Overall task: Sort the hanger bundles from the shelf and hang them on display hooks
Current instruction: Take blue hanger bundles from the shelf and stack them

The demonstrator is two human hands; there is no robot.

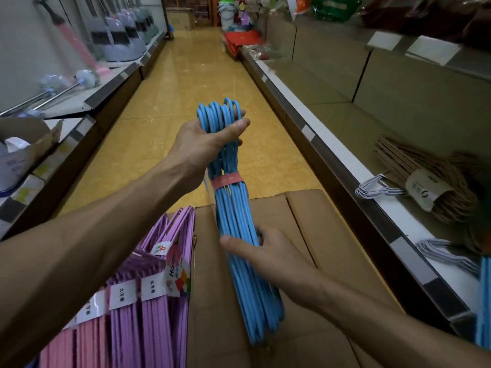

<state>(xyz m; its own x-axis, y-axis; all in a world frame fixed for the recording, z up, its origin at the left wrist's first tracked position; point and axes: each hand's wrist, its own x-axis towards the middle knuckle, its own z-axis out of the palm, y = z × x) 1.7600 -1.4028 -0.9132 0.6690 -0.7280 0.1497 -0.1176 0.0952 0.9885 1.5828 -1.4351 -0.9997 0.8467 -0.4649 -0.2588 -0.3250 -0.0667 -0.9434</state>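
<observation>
**Blue hanger bundle held in both hands over the carton**

A bundle of sky-blue coated wire hangers, tied near its neck by a red paper band whose print is too small to read, sits at the centre of view above a brown cardboard carton. The left hand has its grip closed around the hook end at 12 o'clock; the right hand clasps the lower wires at 6 o'clock. At 8 o'clock stand purple and pink hanger bundles, their white tags printed "大方", one colourful label reading "Hanger". At 3 o'clock, on the white metal shelf, lie tan hangers with white wire hooks in a sleeve with illegible print.
</observation>
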